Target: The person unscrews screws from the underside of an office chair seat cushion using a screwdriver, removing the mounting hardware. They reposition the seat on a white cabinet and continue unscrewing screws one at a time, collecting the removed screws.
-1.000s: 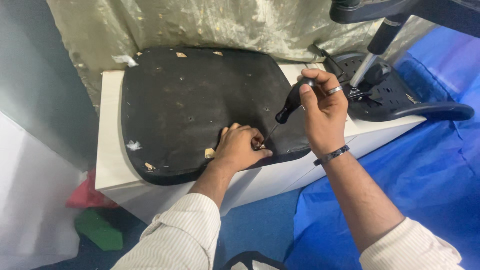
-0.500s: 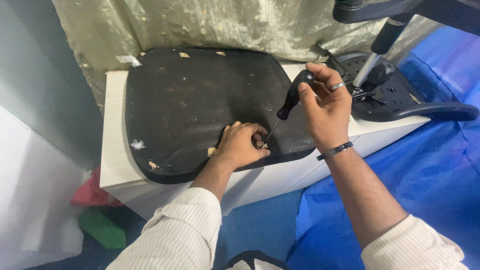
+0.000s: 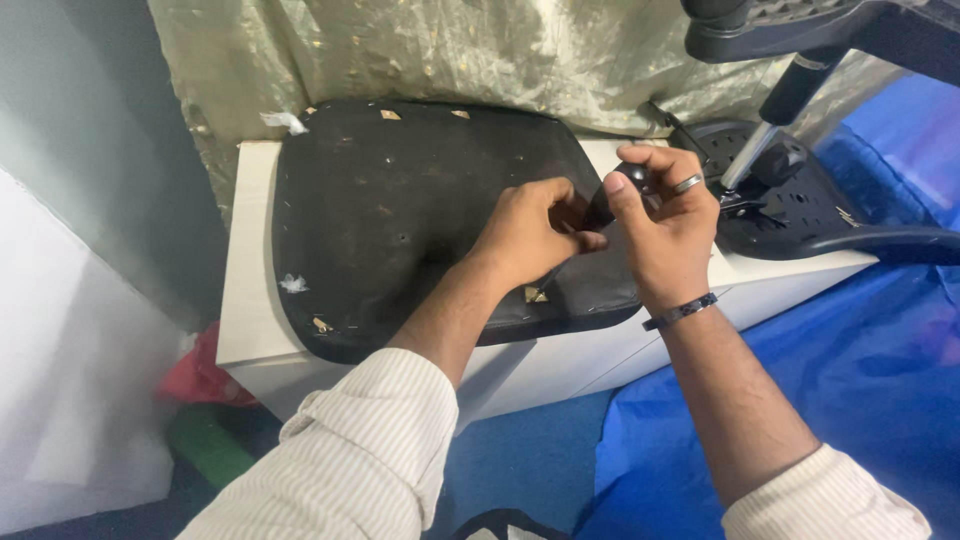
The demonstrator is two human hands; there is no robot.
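While both forearms are stretched out over a white table (image 3: 245, 300), a black-handled tool (image 3: 612, 196) is gripped in the right hand (image 3: 665, 225), whose fingers are curled shut around the rounded dark handle; a silver ring is worn on one of its fingers and a dark bracelet (image 3: 680, 312) is seen at the wrist; the tool's tip is hidden behind the hands, so its kind cannot be told for certain. Just beside it, the left hand (image 3: 525, 232) is held loosely closed, its fingertips pinched toward the lower part of the tool, and whether anything small is held between them cannot be told. Beneath both hands a black chair seat pad (image 3: 400, 210) is laid flat on the table, its underside turned up, dusty, and dotted with scraps of pale foam (image 3: 292, 284) and tan flecks; the hands are held above its right-hand portion, near the front edge. To the right, touching the table's far corner, a black chair base plate (image 3: 800, 215) with a metal column is seen; a pale crumpled curtain (image 3: 480, 50) hangs behind, blue sheeting (image 3: 860, 380) is spread over the floor on the right, and striped cream sleeves (image 3: 360, 450) cover both arms.
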